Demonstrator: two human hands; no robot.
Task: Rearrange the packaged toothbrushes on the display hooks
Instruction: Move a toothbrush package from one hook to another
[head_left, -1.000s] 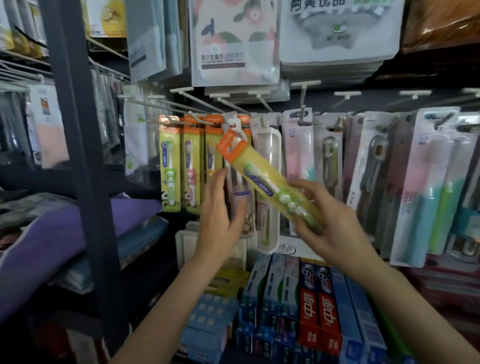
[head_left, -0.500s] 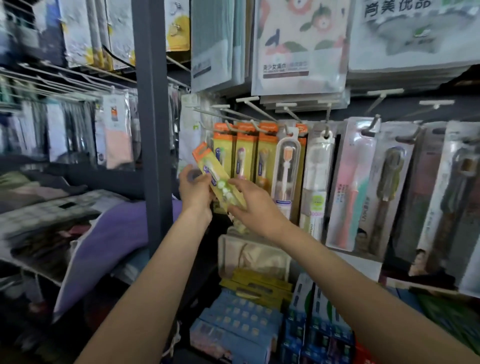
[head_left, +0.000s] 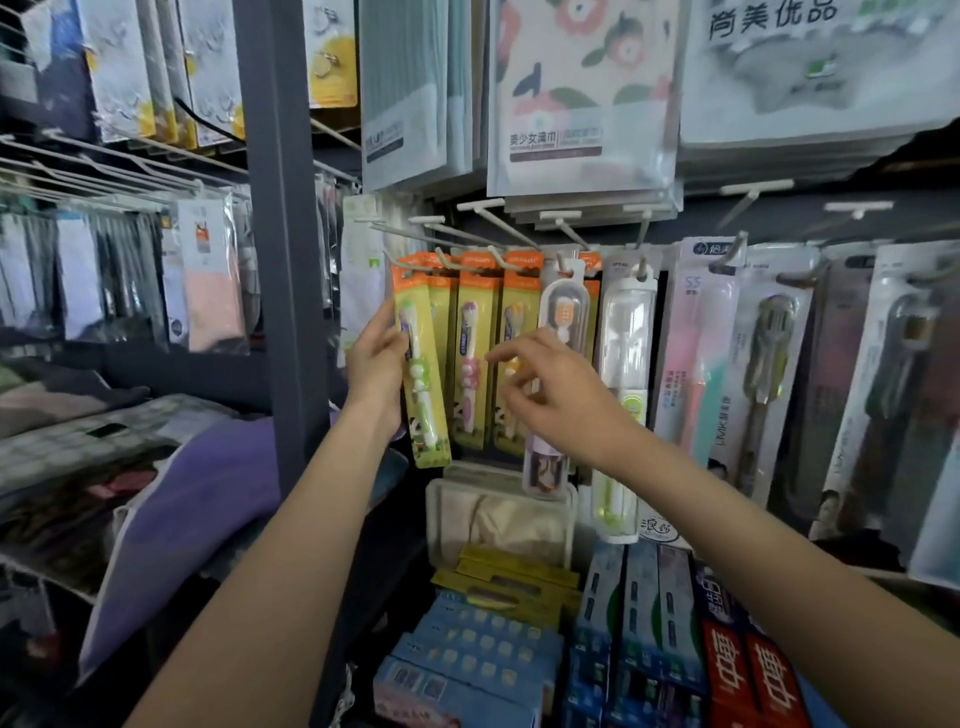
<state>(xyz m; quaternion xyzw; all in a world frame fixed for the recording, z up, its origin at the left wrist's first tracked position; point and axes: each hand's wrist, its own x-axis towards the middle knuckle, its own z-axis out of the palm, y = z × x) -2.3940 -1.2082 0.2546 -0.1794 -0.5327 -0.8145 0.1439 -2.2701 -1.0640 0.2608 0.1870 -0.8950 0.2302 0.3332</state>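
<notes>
White hooks (head_left: 488, 221) (angled) carry packaged toothbrushes (head_left: 470, 358).

A: What colour is the toothbrush pack (head_left: 422, 364) at the left end of the hooks?
B: Yellow-green card, orange top band, with a green and white brush inside.
A: And the 2 beside it?
B: Same card (the second pack (head_left: 474, 358) shows a pink brush).
A: Below?
B: Red toothpaste boxes (head_left: 753, 680) with white characters, and blue boxes (head_left: 467, 665). A purple cushion (head_left: 197, 499) lies left.
</notes>
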